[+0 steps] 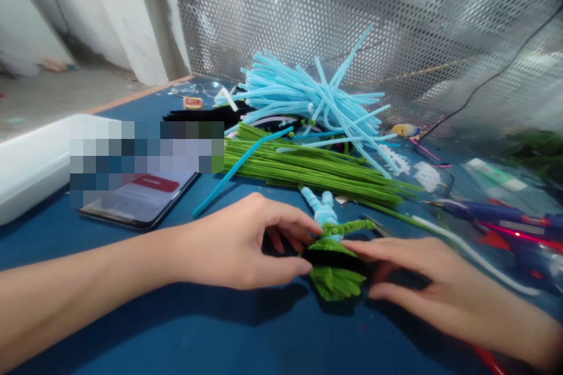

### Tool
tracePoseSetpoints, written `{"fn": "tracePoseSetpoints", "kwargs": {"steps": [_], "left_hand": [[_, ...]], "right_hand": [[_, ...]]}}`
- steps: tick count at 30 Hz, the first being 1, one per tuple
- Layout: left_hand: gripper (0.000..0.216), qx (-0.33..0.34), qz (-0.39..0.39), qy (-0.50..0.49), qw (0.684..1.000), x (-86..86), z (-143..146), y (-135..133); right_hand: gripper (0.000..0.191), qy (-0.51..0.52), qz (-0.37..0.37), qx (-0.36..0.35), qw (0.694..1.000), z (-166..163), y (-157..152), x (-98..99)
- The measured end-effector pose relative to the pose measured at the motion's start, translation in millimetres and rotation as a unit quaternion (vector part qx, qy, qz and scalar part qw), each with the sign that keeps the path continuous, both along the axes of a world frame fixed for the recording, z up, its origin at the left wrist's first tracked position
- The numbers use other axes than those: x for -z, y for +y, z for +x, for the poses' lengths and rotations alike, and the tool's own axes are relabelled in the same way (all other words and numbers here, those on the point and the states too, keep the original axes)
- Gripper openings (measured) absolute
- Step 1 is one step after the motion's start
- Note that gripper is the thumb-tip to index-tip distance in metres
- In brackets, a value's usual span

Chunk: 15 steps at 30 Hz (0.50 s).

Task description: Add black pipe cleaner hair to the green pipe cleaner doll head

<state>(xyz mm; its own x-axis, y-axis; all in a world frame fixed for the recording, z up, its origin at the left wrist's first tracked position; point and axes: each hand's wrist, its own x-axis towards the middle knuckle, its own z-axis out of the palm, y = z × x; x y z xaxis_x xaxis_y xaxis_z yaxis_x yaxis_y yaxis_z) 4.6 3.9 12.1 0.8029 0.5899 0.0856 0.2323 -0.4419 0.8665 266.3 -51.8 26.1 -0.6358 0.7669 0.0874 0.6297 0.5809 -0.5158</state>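
A small pipe-cleaner figure (336,266) lies on the blue table in front of me. Its upper part is light blue with two upright prongs, a green strand sticks out to the right, and a black band crosses the green bulk below. My left hand (259,243) grips it from the left, thumb by the black band and fingertips near the blue part. From the right, my right hand (422,281) holds it, forefinger at the top of the green bulk and thumb low beside it. Part of the figure's sides is hidden by my fingers.
Behind lie green pipe cleaners (308,167), a light blue bundle (308,91) and black ones (206,114). A phone (153,187) and white container (35,158) stand left. To the right are a glue gun (492,214) and a white strand (475,255). A perforated metal panel (281,6) rises behind.
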Motion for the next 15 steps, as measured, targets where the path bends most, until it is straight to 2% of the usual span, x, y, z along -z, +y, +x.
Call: {"fn": "tracePoseSetpoints", "kwargs": {"steps": [3,5,7,9,11,13,15], "left_hand": [[0.048,-0.005,-0.026,-0.053,0.998,-0.6,3.4,-6.0],[0.051,-0.017,-0.038,-0.089,0.995,-0.2,5.7,-9.6],[0.052,-0.024,-0.038,-0.122,0.991,0.4,7.2,-12.6],[0.048,-0.032,-0.024,-0.151,0.988,0.7,7.9,-15.4],[0.044,-0.046,-0.002,-0.173,0.984,-0.2,8.5,-18.1],[0.039,-0.056,0.017,-0.189,0.980,-2.2,9.7,-20.0],[0.027,-0.033,0.016,-0.186,0.982,-4.1,11.4,-19.9]], "right_hand": [[0.033,0.108,-0.153,0.092,0.978,-9.1,-4.8,-2.0],[0.021,0.201,-0.242,0.153,0.937,-13.8,-8.7,-2.2],[0.018,0.279,-0.306,0.200,0.888,-17.2,-11.6,-1.3],[0.018,0.340,-0.330,0.230,0.850,-19.5,-13.1,1.0],[0.018,0.384,-0.332,0.240,0.828,-21.0,-13.7,4.5],[0.023,0.395,-0.330,0.243,0.823,-22.2,-14.1,8.2],[0.027,0.367,-0.324,0.256,0.833,-23.3,-14.8,10.7]]}}
